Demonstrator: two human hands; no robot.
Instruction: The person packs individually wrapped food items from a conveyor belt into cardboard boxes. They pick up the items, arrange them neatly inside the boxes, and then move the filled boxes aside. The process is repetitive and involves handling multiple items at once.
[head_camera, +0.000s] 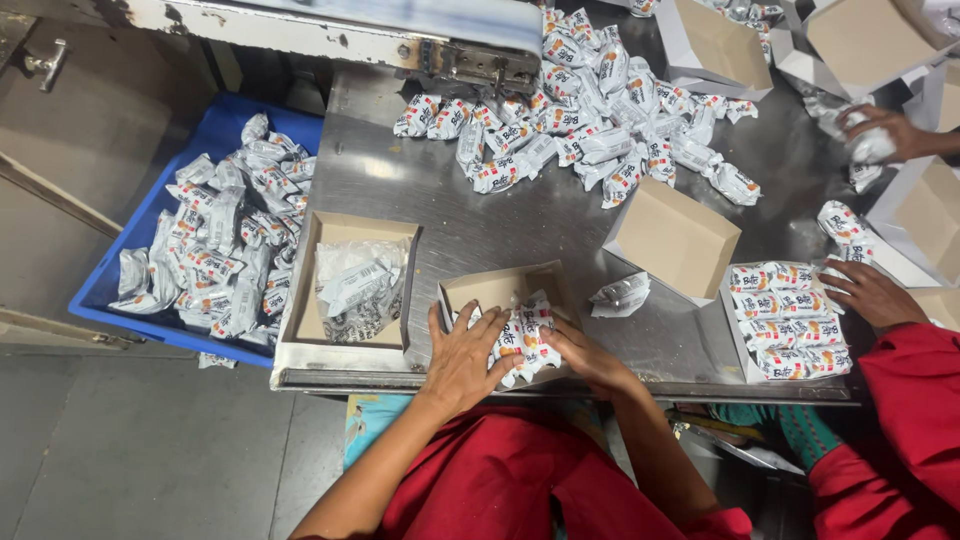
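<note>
Snack packets (523, 338) sit in the small cardboard box (497, 288) at the steel table's (480, 225) near edge; our left hand (462, 352) lies spread on them, our right hand (585, 355) presses alongside. We should keep rows flat and square.

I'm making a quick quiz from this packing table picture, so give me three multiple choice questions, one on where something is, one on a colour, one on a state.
1. Where is the blue crate?
A. Left of the metal table, lower down
B. On the table
C. On the person's lap

2. What colour are the person's clothes?
A. Green
B. Red
C. White

3. What are the left hand and right hand doing?
A. Resting on the floor
B. Holding an empty box in the air
C. Pressing packets into a cardboard box

Answers: 1 A, the crate sits beside the table's left edge. 2 B, the lap is red. 3 C, both hands lie on the packets in the box.
</note>
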